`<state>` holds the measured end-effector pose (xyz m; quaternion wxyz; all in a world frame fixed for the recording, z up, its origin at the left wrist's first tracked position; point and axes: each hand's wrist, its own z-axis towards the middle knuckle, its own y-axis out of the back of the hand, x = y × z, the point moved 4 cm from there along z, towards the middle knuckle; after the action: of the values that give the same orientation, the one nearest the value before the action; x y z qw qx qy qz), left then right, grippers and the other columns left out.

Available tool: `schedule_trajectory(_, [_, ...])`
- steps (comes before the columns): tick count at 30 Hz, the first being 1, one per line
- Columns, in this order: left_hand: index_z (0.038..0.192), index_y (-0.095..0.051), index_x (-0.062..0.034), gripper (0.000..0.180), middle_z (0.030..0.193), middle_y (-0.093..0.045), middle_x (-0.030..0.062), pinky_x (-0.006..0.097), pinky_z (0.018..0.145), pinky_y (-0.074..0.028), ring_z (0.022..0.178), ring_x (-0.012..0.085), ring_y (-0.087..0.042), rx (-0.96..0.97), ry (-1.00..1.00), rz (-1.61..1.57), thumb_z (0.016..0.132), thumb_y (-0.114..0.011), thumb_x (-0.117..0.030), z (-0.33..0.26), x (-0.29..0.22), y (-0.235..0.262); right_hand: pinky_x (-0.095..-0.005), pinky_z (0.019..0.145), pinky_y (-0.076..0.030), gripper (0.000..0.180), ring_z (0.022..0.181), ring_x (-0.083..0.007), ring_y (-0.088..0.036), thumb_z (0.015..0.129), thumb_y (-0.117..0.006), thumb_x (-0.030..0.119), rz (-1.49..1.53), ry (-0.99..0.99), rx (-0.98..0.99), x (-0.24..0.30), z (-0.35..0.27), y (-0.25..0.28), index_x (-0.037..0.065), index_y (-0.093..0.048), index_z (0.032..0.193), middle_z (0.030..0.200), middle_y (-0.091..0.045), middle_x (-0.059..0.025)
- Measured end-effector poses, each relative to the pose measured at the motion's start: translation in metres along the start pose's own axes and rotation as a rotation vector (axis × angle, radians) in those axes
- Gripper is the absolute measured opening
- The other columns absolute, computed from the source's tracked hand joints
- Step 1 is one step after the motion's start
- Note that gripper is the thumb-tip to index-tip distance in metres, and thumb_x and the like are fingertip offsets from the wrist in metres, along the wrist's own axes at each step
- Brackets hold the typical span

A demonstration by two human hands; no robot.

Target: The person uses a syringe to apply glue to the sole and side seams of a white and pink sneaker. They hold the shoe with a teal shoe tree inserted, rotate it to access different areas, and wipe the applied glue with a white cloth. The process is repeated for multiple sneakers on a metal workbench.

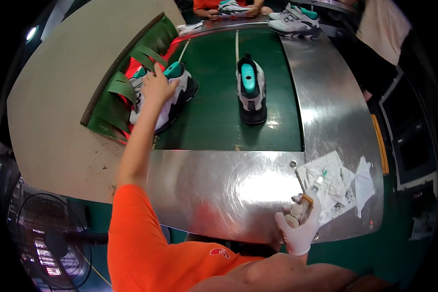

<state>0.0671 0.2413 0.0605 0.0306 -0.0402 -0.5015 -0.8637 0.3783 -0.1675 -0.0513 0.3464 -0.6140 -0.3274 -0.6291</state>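
Observation:
My left hand (pixel 156 87) reaches far out and rests on a white, black and teal sneaker (pixel 176 92) at the left edge of the green conveyor belt (pixel 211 121), where the shoes come out from under green strip curtains (pixel 124 87). A second sneaker (pixel 251 90) of the same colours stands alone mid-belt, toe toward me. My right hand (pixel 299 224), in a white glove, is closed around a small brush or tool with an orange collar (pixel 306 197) and some pale lumps, low over the steel table.
The belt is framed by a shiny steel table (pixel 228 190). Crumpled white rags and paper (pixel 340 185) lie at its right. More sneakers (pixel 294 22) and another person's hands (pixel 228 9) are at the far end. A fan (pixel 53 243) stands lower left.

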Motion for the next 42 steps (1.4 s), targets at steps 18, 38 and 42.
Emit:
schedule_trajectory(18, [0.148,-0.026,0.001,0.111,0.122,-0.056,0.036,0.043,0.098,-0.048,0.119,0.0445,-0.054,0.59,-0.151,-0.597,0.077,-0.049,-0.08,0.055,-0.17,0.006,-0.029,0.073,-0.052,0.073,0.08,-0.0166,-0.062,0.063,-0.086,0.01,-0.253,0.044,-0.047,-0.001,0.001,0.002,0.001,-0.048,0.124,0.102,-0.059,-0.0125])
schedule_trajectory(38, [0.095,-0.052,-0.0081,0.022,0.113,-0.06,0.0224,0.049,0.083,-0.056,0.104,0.0414,-0.061,-0.192,-1.445,-0.524,0.077,-0.065,-0.009,-0.291,-0.016,0.201,-0.0241,0.068,-0.051,0.065,0.081,-0.0115,-0.059,0.069,-0.077,0.007,-0.189,-0.068,0.2,0.052,-0.032,0.041,0.004,-0.048,0.127,0.104,-0.059,-0.0073])
schedule_trajectory(42, [0.096,-0.055,-0.0097,0.018,0.116,-0.06,0.0192,0.047,0.084,-0.057,0.105,0.0402,-0.062,-0.243,-1.272,-0.578,0.08,-0.064,-0.007,-0.329,0.027,0.185,-0.0256,0.074,-0.051,0.062,0.085,-0.0128,-0.061,0.067,-0.074,0.006,-0.015,-0.25,0.283,0.068,-0.046,0.042,0.004,-0.052,0.125,0.105,-0.058,-0.0094])
